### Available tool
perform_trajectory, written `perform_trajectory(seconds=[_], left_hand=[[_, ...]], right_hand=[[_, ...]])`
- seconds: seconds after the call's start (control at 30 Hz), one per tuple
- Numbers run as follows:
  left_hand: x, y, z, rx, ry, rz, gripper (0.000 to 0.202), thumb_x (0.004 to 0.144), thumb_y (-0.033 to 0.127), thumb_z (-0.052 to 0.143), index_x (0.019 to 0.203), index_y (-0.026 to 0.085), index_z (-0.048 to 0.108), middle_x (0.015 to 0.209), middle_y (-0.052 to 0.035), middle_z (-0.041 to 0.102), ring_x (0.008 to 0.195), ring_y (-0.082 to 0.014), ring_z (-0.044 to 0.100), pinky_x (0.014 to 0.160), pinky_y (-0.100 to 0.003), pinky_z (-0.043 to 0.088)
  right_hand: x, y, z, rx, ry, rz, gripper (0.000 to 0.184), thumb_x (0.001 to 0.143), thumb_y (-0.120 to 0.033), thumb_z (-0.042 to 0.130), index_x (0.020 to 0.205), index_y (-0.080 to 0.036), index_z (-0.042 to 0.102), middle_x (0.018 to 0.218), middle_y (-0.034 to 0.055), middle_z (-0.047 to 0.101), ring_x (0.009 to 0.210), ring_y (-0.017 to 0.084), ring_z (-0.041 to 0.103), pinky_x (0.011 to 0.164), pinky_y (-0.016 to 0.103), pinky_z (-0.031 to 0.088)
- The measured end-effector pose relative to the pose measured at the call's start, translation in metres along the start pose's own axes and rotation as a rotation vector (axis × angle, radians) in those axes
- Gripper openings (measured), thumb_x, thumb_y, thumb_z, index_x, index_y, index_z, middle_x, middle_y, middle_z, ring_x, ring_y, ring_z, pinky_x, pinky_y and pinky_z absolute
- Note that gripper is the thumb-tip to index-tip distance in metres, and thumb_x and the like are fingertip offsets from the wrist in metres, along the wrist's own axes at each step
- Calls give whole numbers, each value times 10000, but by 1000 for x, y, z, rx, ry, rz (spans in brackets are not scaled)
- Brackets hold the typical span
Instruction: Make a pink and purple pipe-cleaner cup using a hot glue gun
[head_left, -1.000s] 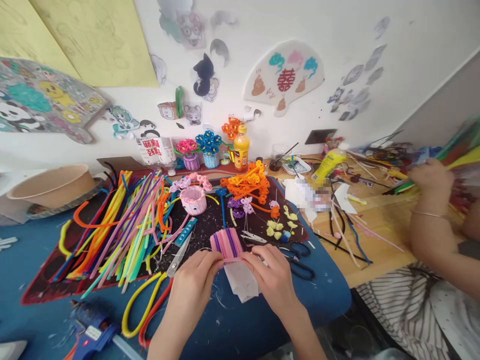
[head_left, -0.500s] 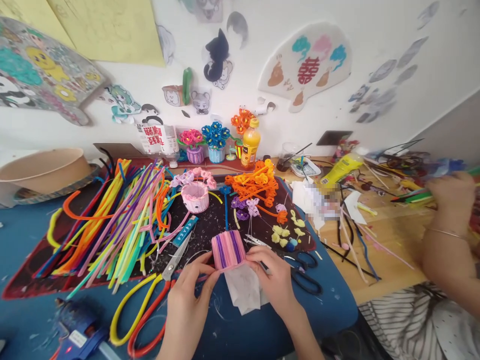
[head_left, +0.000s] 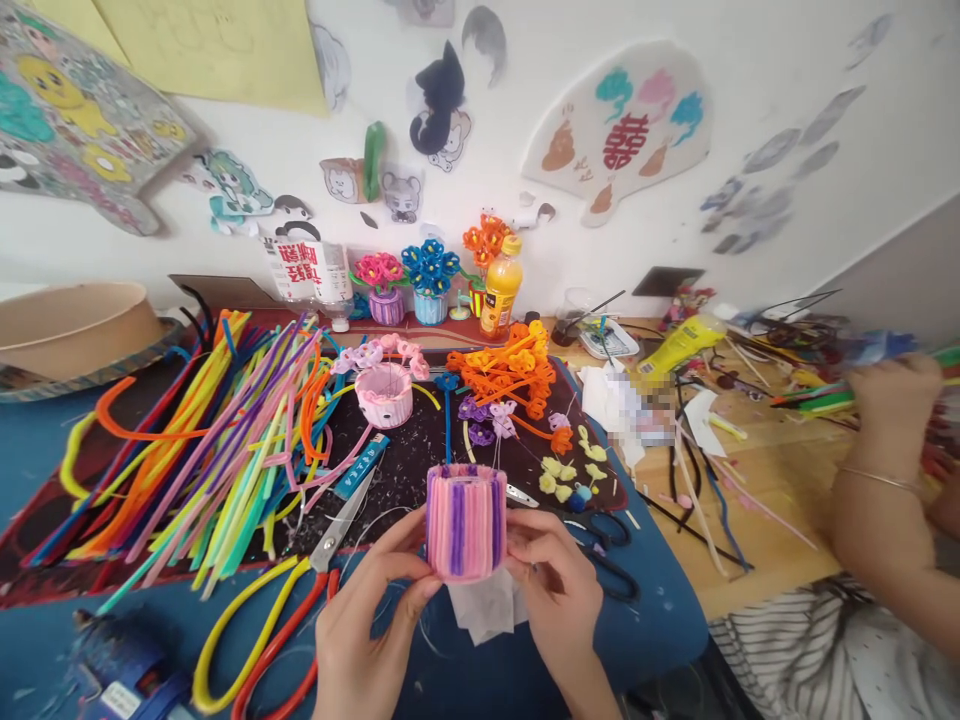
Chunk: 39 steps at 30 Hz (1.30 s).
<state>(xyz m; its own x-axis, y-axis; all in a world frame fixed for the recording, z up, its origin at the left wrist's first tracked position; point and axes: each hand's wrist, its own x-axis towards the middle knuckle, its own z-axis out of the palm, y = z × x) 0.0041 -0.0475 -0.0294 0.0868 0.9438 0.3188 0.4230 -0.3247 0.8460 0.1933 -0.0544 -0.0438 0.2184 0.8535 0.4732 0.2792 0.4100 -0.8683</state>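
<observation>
A small round pot of pink and purple pipe cleaners [head_left: 466, 525] is held upright between my two hands, above a crumpled white tissue [head_left: 484, 607]. My left hand [head_left: 379, 600] pinches its left side near the base, thumb in front. My right hand [head_left: 553, 585] grips the right side, its fingers curled against the wall. Left of my hands lie large scissors with yellow and red handles [head_left: 274, 630]. Black-handled scissors [head_left: 611, 560] lie to the right, partly hidden by my right hand. Behind the held pot stands a pale pink pot [head_left: 384, 396] with flowers at its rim.
Loose pipe cleaners [head_left: 217, 440] cover the left of the dark mat. Orange pipe-cleaner flowers [head_left: 517, 370] are heaped at the back. A blue glue gun [head_left: 127, 670] sits front left. A juice bottle [head_left: 500, 288] stands by the wall. At right is another person's arm [head_left: 885, 470].
The pot has come up nearer to the camera and tipped more upright, so more of its striped side shows. Both hands have kept hold of it. The view has shifted slightly.
</observation>
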Motion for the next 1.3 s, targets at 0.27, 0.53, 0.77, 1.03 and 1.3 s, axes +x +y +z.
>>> perform_trajectory(seconds=[0.27, 0.53, 0.77, 1.03, 1.3], left_hand=[[-1, -7, 5, 41, -47, -81, 149, 916, 313, 569, 811, 218, 615, 1164, -77, 706, 990, -207, 712, 748, -229, 575], [-8, -3, 6, 243, -70, 11, 176, 951, 294, 503, 806, 223, 573, 932, -38, 696, 833, -185, 684, 710, -263, 541], [13, 41, -57, 285, -106, 80, 208, 948, 336, 530, 793, 211, 592, 695, 28, 659, 576, -108, 595, 548, -176, 451], [81, 31, -126, 1119, 260, -240, 278, 958, 257, 439, 1127, 104, 598, 1077, -150, 680, 997, -310, 642, 796, -365, 485], [87, -10, -141, 1241, -34, -383, 282, 911, 179, 420, 998, 128, 683, 970, -155, 711, 945, -315, 665, 727, -355, 505]], right_hand=[[-6, 6, -1, -120, -62, 42, 132, 900, -132, 599, 825, -223, 657, 1001, 61, 700, 945, 203, 685, 784, 292, 548], [-23, 22, -9, -235, -57, 33, 93, 917, -211, 581, 895, -227, 671, 987, 66, 701, 955, 212, 679, 835, 296, 543], [-42, 37, -12, -38, 128, 294, 318, 898, -426, 602, 1113, -193, 629, 1017, 117, 703, 897, 251, 691, 682, 275, 585], [-44, 10, 0, 62, 137, 476, 436, 861, -552, 599, 1106, -191, 601, 931, 90, 686, 813, 224, 656, 702, 284, 564], [-45, 30, -10, 148, 131, 530, 448, 843, -532, 638, 1123, -183, 609, 873, 72, 694, 693, 181, 634, 648, 269, 575]])
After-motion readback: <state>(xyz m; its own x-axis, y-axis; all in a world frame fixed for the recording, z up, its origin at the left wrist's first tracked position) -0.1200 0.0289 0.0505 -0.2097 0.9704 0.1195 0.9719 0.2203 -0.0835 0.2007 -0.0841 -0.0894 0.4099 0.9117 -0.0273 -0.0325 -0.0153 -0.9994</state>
